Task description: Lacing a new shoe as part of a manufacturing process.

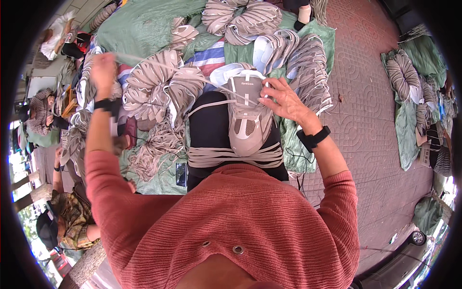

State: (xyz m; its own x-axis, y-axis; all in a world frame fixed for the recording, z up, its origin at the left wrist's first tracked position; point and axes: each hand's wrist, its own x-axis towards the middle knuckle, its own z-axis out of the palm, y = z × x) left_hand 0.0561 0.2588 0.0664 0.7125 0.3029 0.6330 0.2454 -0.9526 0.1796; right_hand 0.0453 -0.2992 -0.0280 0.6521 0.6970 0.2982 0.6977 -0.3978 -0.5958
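Observation:
A beige sports shoe (248, 120) lies on my lap over black trousers, toe toward me. My right hand (284, 101) rests on the shoe's right side near the tongue, fingers pinching at the lacing. My left hand (103, 67) is raised far to the left, blurred, gripping a pale shoelace (159, 65) that runs taut from the shoe up to it. Several loose beige laces (231, 155) lie across my thighs just below the shoe.
Heaps of beige and white shoe uppers (159, 86) cover green tarps (139, 24) ahead. More piles (404, 72) sit at the right on red patterned paving (365, 120). Other people (62, 216) sit at the left. A phone (181, 174) lies by my left thigh.

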